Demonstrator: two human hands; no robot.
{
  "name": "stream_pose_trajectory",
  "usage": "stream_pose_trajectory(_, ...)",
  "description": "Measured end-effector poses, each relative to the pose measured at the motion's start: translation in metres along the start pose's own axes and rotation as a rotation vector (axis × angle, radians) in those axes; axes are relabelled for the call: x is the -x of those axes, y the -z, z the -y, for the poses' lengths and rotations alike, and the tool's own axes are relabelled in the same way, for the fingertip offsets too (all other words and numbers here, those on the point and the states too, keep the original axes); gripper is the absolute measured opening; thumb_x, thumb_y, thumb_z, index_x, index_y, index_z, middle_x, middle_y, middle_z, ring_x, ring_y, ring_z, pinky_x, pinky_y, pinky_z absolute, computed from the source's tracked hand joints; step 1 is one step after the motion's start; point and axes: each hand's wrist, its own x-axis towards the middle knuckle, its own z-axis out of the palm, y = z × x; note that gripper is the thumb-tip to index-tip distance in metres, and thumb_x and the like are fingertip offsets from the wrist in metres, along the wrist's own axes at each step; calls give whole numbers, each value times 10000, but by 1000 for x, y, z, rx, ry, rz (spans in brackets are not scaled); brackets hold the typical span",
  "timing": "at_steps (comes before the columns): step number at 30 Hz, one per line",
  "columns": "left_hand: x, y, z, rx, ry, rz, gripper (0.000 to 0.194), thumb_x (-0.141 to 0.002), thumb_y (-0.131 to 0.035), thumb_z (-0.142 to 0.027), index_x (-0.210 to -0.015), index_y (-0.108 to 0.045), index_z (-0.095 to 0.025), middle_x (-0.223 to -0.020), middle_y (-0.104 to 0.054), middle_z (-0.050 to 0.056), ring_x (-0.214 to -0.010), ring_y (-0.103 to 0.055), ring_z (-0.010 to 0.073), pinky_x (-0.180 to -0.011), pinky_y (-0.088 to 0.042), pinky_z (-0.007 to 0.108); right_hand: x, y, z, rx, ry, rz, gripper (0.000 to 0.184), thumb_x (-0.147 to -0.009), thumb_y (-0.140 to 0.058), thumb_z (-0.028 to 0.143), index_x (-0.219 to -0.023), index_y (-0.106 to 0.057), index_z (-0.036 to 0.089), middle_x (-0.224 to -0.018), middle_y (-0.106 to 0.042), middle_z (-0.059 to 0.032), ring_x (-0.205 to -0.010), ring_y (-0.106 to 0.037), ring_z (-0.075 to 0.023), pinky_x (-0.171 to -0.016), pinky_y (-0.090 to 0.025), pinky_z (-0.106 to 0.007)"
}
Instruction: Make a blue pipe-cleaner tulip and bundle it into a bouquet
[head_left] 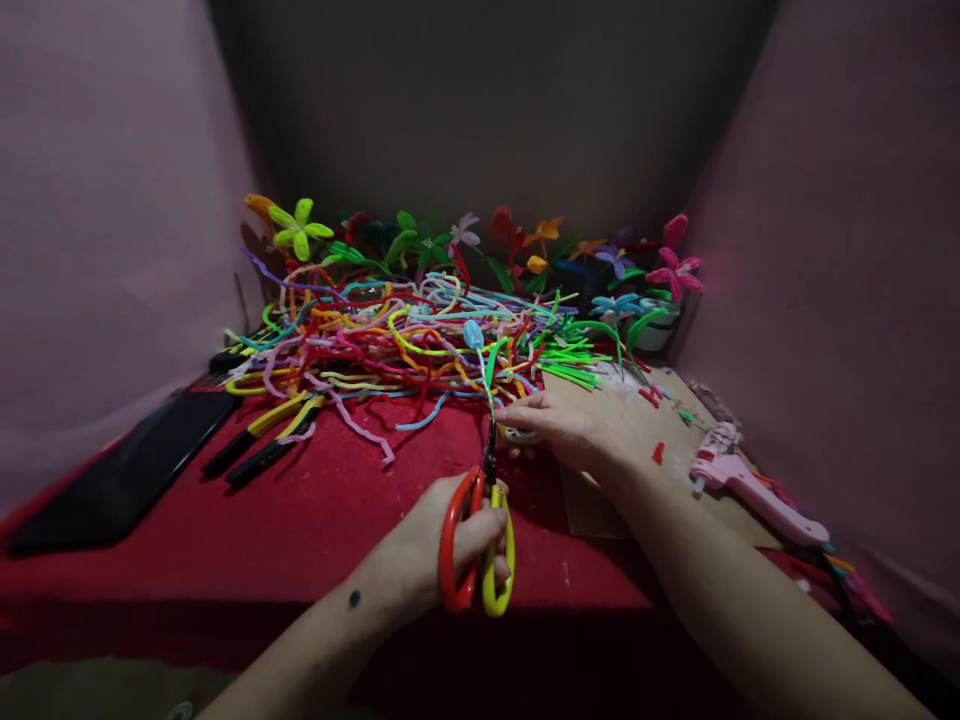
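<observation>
Within L hand (425, 522), red/yel scissors (490, 468)

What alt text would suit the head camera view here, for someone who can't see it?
The left hand holds scissors with red and yellow handles at the stem of a light-blue flower bud, while the right hand steadies the stem. Beyond lie tangled colorful fuzzy stems on a red cloth, pliers at left and a pink glue gun at right.

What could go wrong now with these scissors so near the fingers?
The left hand's scissors have blades close to the right hand's fingertips; a slip might nip one. They might also cut the thin stem below the blue bud by accident. If hot, the pink glue gun might burn the nearby right forearm.
</observation>
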Motion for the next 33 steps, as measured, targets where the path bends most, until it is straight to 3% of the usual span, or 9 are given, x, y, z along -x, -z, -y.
stream_pose_trajectory(10,0,0,0,-40,-76,-30,199,-780,-517,-342,-814,-527,-146,-555,-567,-5,-468,-545,119,-451,-420,215,-1,0,-3,-12,62,-62,225,-618,-544,309,-471,-539,140,-406,-510,8,-364,-414,-71,-382,-307,-204)
stream_pose_trajectory(15,-2,2,2,-5,-55,-47,215,-770,-528,-366,-740,-529,-153,-502,-557,-12,-435,-530,114,-435,-403,207,3,-1,5,-18,47,-139,197,-584,-528,291,-551,-612,116,-439,-553,-11,-383,-448,-78,-376,-303,-197)
stream_pose_trajectory(19,3,8,0,27,-11,27,247,-775,-520,-353,-676,-556,-129,-547,-606,37,-464,-555,126,-468,-431,226,4,-1,6,-13,65,-141,200,-589,-509,267,-560,-627,109,-449,-559,-17,-383,-457,-83,-375,-305,-203)
stream_pose_trajectory(25,14,18,-6,217,85,161,229,-743,-536,-290,-738,-624,-79,-734,-672,135,-645,-639,200,-615,-491,296,0,3,1,-66,62,-126,196,-623,-506,258,-584,-626,109,-459,-574,-23,-394,-481,-94,-390,-317,-207)
stream_pose_trajectory(30,19,21,-10,197,89,179,245,-740,-521,-301,-748,-622,-78,-763,-667,146,-659,-634,206,-657,-485,316,-3,7,-3,-101,67,-108,200,-619,-517,275,-606,-628,109,-491,-597,-35,-422,-513,-110,-391,-333,-208)
stream_pose_trajectory(33,24,25,-12,49,97,164,289,-764,-482,-384,-737,-592,-118,-697,-654,117,-598,-616,205,-574,-475,308,-2,6,0,-111,58,-128,176,-597,-510,256,-599,-622,119,-493,-591,-27,-433,-525,-116,-388,-326,-209)
